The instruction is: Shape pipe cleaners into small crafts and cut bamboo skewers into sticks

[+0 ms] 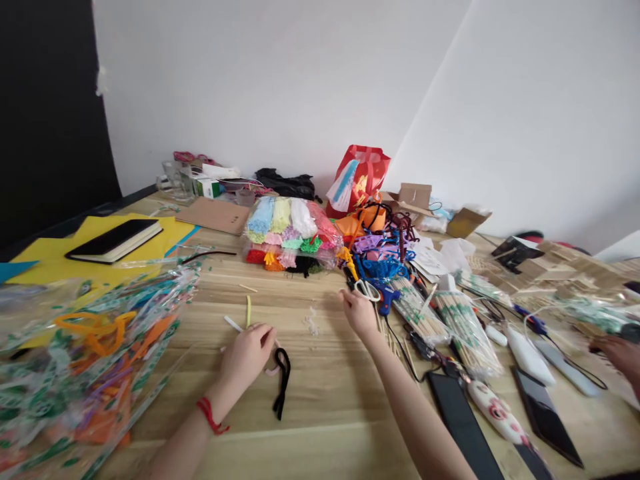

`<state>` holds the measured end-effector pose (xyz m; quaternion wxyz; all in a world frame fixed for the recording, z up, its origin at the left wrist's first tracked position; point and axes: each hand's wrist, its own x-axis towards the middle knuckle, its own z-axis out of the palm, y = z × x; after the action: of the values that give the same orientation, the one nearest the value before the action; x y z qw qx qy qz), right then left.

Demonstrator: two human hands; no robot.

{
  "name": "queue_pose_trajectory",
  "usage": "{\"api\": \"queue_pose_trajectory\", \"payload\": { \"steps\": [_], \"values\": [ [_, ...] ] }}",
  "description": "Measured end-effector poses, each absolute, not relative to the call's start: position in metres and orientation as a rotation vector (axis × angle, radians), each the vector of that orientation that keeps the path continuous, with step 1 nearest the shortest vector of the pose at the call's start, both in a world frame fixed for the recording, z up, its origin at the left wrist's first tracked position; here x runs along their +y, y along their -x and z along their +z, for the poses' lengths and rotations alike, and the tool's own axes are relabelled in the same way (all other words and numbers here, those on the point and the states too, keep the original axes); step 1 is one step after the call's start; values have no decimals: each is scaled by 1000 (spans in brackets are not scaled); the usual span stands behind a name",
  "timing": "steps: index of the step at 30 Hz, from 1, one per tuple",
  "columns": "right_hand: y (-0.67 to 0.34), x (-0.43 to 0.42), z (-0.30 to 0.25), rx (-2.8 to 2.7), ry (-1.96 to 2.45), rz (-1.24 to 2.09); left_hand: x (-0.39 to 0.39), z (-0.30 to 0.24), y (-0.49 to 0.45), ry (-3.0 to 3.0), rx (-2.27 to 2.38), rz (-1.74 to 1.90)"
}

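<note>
My left hand (249,353), a red string bracelet at its wrist, rests low over the table with its fingers pinched together. A pale pink pipe cleaner (273,371) comes out from under those fingers; they partly hide it. Just right of it lies a folded black pipe cleaner (283,387). Short yellow (249,310) and white (233,324) pipe cleaner pieces lie beyond the hand. Farther forward, my right hand (359,312) is closed at the white-handled scissors (369,290). The handle loops show beside its knuckles; its fingertips are mostly hidden.
Plastic-wrapped craft strips (115,353) spread over the left side. Behind stand a bag of coloured pipe cleaners (293,233) and a red bag (359,177). A blue glue gun (387,297), packed wooden sticks (467,327) and phones (463,423) lie right. Another person's hand (617,353) is at far right.
</note>
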<state>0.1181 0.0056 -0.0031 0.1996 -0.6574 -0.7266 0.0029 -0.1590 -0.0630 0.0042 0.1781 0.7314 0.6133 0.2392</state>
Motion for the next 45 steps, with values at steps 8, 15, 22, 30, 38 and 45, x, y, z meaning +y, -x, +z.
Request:
{"api": "queue_pose_trajectory", "payload": {
  "steps": [8, 15, 22, 30, 38, 45],
  "values": [
    [-105, 18, -19, -2112, 1715, 172, -59, -1, 161, -2075, 1687, 946],
    [-99, 35, -12, -1972, 1751, 173, -59, -2, 161, -2100, 1693, 934],
    [-78, 29, -18, -2106, 1549, 314, -59, 1, 162, -2102, 1698, 859],
    [-88, 31, -15, -2135, 1524, 307, -60, 0, 161, -2099, 1702, 834],
    [-88, 40, -3, -2063, 1699, 219, -62, 5, 157, -2078, 1692, 768],
    [-53, 32, -6, -2183, 1584, 299, -64, 8, 156, -2089, 1718, 708]
  ]
}}
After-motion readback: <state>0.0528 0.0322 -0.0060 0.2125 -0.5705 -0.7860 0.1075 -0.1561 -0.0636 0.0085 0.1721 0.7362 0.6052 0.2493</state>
